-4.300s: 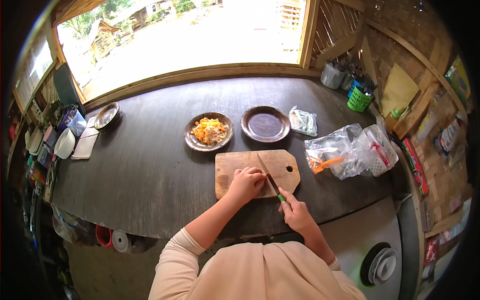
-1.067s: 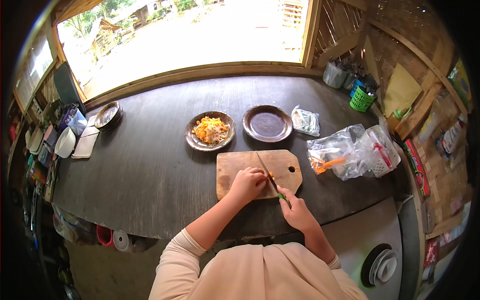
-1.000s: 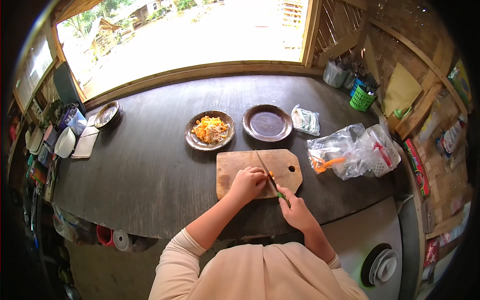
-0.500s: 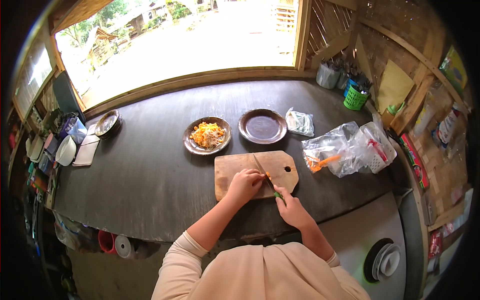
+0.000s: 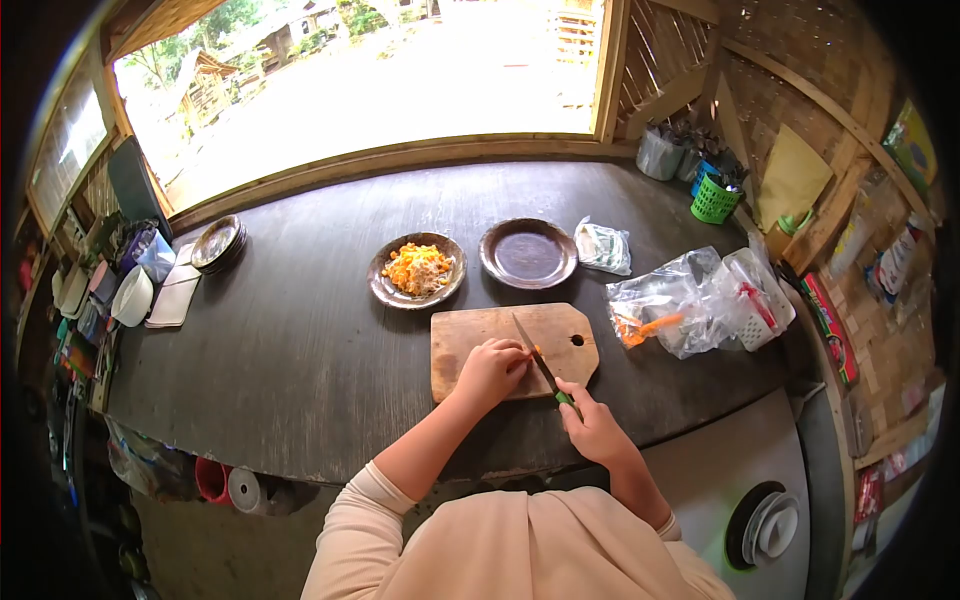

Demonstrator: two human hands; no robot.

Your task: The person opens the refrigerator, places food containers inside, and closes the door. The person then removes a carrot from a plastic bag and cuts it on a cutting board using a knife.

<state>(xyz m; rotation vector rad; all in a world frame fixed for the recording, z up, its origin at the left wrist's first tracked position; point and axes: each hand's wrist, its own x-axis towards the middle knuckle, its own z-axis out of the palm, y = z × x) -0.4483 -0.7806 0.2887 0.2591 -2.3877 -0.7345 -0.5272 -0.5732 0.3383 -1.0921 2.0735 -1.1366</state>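
My right hand is wrapped round the green handle of a knife, whose blade points away from me and slants to the left over the wooden cutting board. My left hand rests on the board with bent fingertips pressed together on a piece of carrot, mostly hidden by the fingers and blade. Bits of orange show beside the blade. Behind the board stands a plate heaped with chopped orange and whitish shreds. To its right is a dark plate with nothing on it.
Right of the board lies a clear plastic bag with carrots in it. A small plastic packet sits by the dark plate. Stacked plates and a white bowl are at the left. A green basket stands at the back right.
My right hand and the knife have shifted slightly right and toward me, so the blade is a little farther from my left fingertips. My left hand stays in place on the board.
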